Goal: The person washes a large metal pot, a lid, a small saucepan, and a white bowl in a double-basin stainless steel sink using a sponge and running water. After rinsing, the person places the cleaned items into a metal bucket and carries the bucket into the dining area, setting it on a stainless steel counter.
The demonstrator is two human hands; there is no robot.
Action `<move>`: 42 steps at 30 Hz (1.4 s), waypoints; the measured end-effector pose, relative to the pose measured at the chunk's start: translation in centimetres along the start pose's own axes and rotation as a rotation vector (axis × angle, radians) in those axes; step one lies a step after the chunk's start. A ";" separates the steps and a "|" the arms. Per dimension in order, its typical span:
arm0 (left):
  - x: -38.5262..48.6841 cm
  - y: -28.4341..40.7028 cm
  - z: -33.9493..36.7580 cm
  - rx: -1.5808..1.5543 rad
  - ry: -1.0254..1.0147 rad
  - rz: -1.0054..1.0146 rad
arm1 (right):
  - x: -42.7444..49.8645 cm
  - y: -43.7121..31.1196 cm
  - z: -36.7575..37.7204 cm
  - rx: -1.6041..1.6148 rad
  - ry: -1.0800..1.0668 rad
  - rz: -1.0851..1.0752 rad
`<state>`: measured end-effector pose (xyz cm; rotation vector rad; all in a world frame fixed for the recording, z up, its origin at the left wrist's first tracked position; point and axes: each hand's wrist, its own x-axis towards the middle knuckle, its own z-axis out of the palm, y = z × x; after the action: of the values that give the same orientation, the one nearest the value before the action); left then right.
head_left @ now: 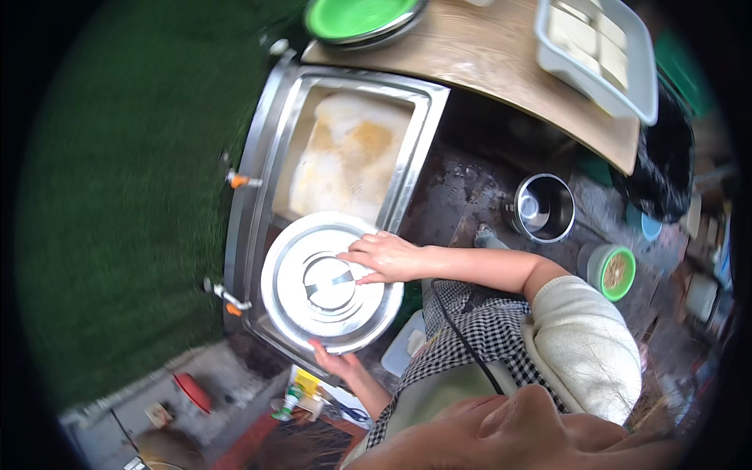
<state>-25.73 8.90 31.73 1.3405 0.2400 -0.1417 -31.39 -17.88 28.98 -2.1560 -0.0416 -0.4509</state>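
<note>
A round stainless-steel lid with a strap handle across its raised middle tilts toward the camera, over the near end of a stainless-steel basin unit. My left hand grips its lower rim. My right hand lies on the upper right of the lid, its fingers spread and reaching toward the handle; whether it grips cannot be seen. Beyond the lid, a rectangular tank in the unit holds a whitish, foamy mass with yellow-brown patches. The lid hides what is beneath it.
Two taps with orange handles line the unit's far side. A wooden table bears green bowls and a white tub of pale blocks. On the wet floor stand a steel pot and a green-rimmed container.
</note>
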 end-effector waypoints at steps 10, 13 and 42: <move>-5.5 -23.7 23.3 0.632 -1.177 -0.667 | -28.0 10.2 -8.3 -0.079 0.471 1.092; -8.4 -30.6 25.4 1.423 -1.514 0.058 | -37.9 17.6 -5.6 0.022 0.644 1.443; -1.2 -20.3 3.0 0.994 -0.109 0.158 | -32.2 29.5 -4.1 0.324 0.426 1.216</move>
<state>-31.43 1.35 13.51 2.3221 -0.0541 -0.2124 -56.92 -34.24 -2.75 -1.3776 1.2584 -0.1361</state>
